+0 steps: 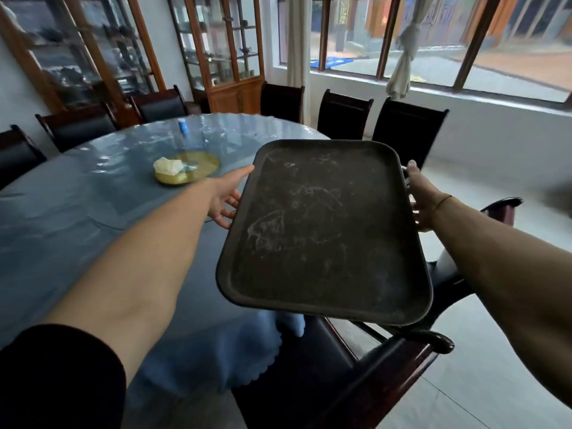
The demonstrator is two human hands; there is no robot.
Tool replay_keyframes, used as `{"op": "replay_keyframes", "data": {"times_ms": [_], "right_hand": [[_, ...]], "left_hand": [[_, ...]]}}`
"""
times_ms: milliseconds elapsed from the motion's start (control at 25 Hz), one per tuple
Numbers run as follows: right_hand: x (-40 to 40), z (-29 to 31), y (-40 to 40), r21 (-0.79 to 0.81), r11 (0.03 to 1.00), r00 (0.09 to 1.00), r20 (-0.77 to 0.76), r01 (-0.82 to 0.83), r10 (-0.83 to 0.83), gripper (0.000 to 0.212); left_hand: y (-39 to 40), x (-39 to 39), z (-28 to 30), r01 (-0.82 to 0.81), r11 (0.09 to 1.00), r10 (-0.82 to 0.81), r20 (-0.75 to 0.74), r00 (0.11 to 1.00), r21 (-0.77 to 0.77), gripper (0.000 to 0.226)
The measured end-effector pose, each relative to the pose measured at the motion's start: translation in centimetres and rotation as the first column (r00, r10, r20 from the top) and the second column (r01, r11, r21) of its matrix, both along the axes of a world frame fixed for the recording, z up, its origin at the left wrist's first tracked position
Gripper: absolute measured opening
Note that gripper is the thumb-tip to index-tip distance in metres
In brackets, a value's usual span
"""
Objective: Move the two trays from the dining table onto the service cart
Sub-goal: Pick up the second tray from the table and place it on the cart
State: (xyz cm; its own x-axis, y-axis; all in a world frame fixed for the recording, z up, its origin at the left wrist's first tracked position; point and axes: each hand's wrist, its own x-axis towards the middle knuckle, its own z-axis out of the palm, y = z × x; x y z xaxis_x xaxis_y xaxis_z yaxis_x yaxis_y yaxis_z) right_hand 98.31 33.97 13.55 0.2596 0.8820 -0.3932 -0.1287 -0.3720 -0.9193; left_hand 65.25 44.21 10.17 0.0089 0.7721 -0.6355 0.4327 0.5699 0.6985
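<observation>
Plainly, the dark rectangular plastic tray (322,233) hung tilted in the air over the dark wooden chair (356,366) beside the blue-clothed round dining table (93,218), the left hand (227,198) and right hand (421,199) each clamped on a far side edge, so its unsupported near end could dip and slip free.

The tray (325,230) at centre frame looks like matt black plastic, scuffed with pale smears. At left, the desk (77,212) wears blue cloth under a glossy clear plastic sheet. The upper-left cabinets (235,97) are varnished wood with glass doors.
</observation>
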Motion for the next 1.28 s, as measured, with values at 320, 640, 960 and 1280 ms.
{"op": "replay_keyframes", "data": {"times_ms": [320,640,960,1280], "right_hand": [[6.1,2.1,-7.7,0.08,0.984,0.981,0.098,0.159,-0.166,0.052],[16.1,2.6,-20.0,-0.131,0.874,0.874,0.213,0.468,-0.436,0.081],[23.8,3.3,-38.4,-0.08,0.72,0.717,0.218,0.689,-0.662,0.075],[28.1,3.8,-58.0,0.005,0.515,0.506,0.173,0.857,-0.845,0.064]], "left_hand": [[-2.0,7.1,2.8,0.253,0.967,-0.253,0.011,0.967,0.032,0.094],[-6.4,20.7,4.5,0.507,0.856,-0.508,-0.016,0.861,0.098,0.093],[-18.6,35.6,4.6,0.716,0.687,-0.714,-0.066,0.697,0.122,0.095],[-34.6,48.3,5.2,0.856,0.492,-0.857,-0.088,0.509,0.16,0.087]]}}
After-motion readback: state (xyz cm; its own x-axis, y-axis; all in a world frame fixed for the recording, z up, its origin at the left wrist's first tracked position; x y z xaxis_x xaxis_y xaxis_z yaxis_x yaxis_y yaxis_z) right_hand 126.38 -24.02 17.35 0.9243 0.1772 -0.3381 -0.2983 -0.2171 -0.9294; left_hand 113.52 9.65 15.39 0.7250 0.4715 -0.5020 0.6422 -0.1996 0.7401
